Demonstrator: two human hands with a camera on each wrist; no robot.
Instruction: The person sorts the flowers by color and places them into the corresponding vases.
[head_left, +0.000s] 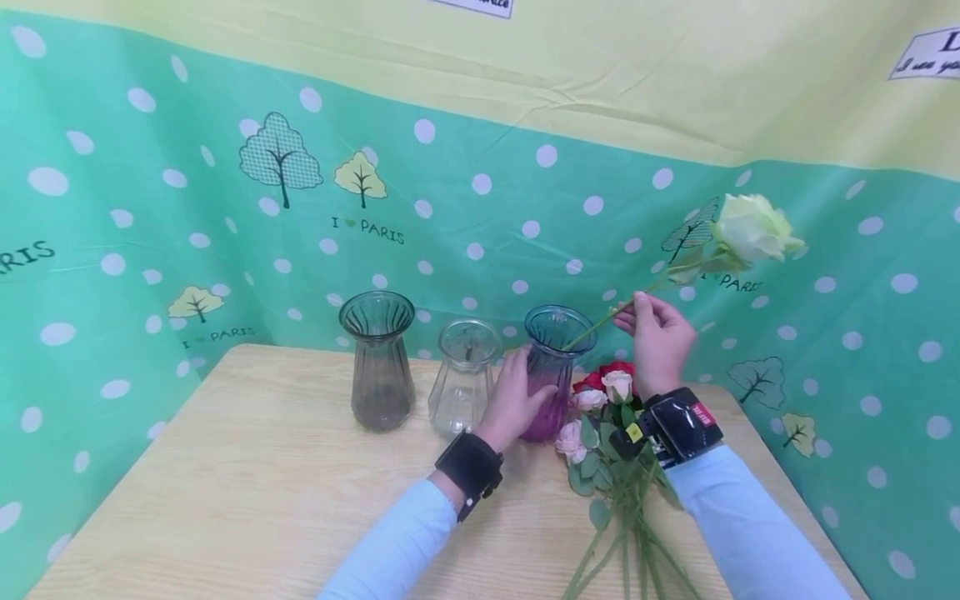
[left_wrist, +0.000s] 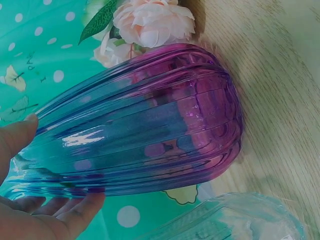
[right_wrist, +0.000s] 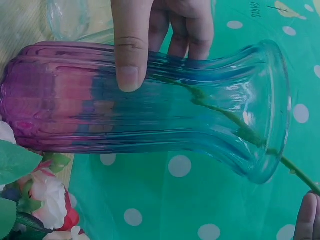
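Note:
My left hand (head_left: pixel 517 398) grips the side of a ribbed glass vase (left_wrist: pixel 145 120), blue at the flared mouth and purple at the base, which stands upright on the table. In the right wrist view its thumb lies across the glass. My right hand (head_left: pixel 662 340) pinches the green stem of a white rose (head_left: pixel 753 229) between thumb and fingers. That stem (right_wrist: pixel 225 112) slants through the mouth, its lower end inside the upper part of the vase. The bloom leans out to the upper right, well above the rim.
Left of the coloured vase stand a clear glass vase (head_left: pixel 459 392) and a grey glass vase (head_left: pixel 381 375). A bunch of red and pink roses (head_left: pixel 592 400) lies under my right forearm, stems toward the table's front edge. A dotted green cloth (head_left: pixel 450 225) hangs behind the wooden table (head_left: pixel 247 475).

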